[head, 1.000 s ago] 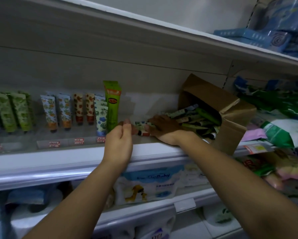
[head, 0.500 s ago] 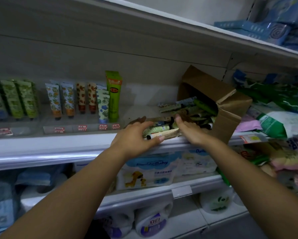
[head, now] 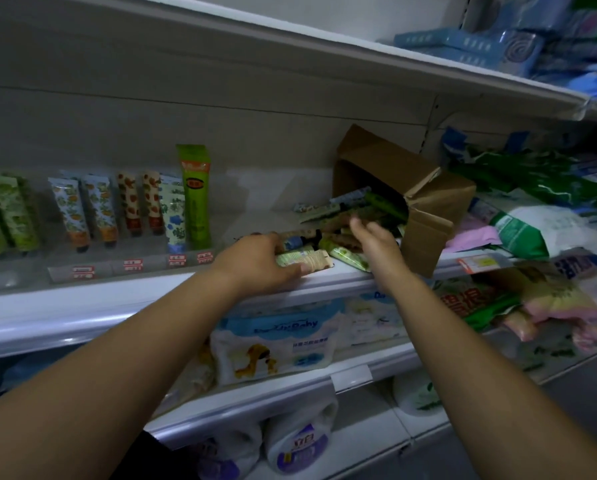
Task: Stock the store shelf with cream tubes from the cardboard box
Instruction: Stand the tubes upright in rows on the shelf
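While the left hand (head: 259, 263) grips cream tubes (head: 307, 261) at the shelf (head: 134, 303) edge, the right hand (head: 373, 240) hovers loose-fingered nearby.

baby wipes pack (head: 276, 344), detergent bottle (head: 300, 441), blue boxes (head: 463, 50)

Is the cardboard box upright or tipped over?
Tipped over: the cardboard box lies on its side, mouth facing left, cream tubes spilling onto the shelf.

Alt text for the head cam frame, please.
Left hand grips pale green and beige cream tubes at the white shelf edge; right hand hovers open above a pile of loose tubes spilling from a tipped brown cardboard box. Patterned upright tubes stand further left.
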`<state>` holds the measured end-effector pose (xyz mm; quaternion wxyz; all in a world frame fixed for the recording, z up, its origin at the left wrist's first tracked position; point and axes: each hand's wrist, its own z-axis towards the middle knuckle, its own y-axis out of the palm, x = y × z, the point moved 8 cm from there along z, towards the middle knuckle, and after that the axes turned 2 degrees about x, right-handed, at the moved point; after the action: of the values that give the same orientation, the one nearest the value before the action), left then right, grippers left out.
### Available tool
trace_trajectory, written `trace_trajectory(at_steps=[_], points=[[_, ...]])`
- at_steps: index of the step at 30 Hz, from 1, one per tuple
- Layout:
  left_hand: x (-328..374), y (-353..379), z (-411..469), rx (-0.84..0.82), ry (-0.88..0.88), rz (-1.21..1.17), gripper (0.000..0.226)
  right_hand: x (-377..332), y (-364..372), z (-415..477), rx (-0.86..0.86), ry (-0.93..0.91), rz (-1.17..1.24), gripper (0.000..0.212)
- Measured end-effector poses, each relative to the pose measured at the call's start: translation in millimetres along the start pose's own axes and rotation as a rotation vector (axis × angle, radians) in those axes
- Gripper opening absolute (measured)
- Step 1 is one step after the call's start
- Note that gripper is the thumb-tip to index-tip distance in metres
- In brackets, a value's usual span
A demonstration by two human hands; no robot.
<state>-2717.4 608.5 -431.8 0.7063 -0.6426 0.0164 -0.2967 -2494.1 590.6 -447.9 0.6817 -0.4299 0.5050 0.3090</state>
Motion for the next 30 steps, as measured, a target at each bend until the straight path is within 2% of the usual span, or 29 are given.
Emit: trace_trajectory(at_steps=[1, 3, 7, 11, 15, 17, 21, 27, 30], points=[[2, -1, 4, 0.012, -0.012, 0.013, 0.072, 0, -2, 0, 0.002, -0.066, -0.038, 0.043], [7, 0, 14, 0.012, -0.025, 0.017, 0.070, 0, -4, 2, 0.021, -0.165, -0.181, 0.035], [11, 2, 32, -0.079, -0.069, 0.013, 0.062, 0, -3, 7, 0.044, -0.226, -0.333, 0.018], [12, 3, 42, -0.238, -0.100, 0.042, 0.052, 2, 3, 9, -0.015, -0.208, -0.321, 0.018], [7, 8, 50, -0.324, -0.119, 0.077, 0.063, 3, 6, 11, -0.066, -0.175, -0.340, 0.036], [4, 9, 51, -0.339, -0.141, 0.053, 0.065, 5, 7, 12, -0.079, -0.168, -0.320, 0.038], [6, 11, 51, -0.362, -0.164, -0.018, 0.055, 6, 9, 10, -0.081, -0.177, -0.261, 0.038], [17, 10, 48, -0.413, -0.146, 0.032, 0.072, 10, 0, 18, 0.005, -0.146, -0.191, 0.043], [21, 5, 49, -0.371, -0.122, 0.079, 0.077, 11, -4, 20, 0.038, -0.152, -0.155, 0.032]])
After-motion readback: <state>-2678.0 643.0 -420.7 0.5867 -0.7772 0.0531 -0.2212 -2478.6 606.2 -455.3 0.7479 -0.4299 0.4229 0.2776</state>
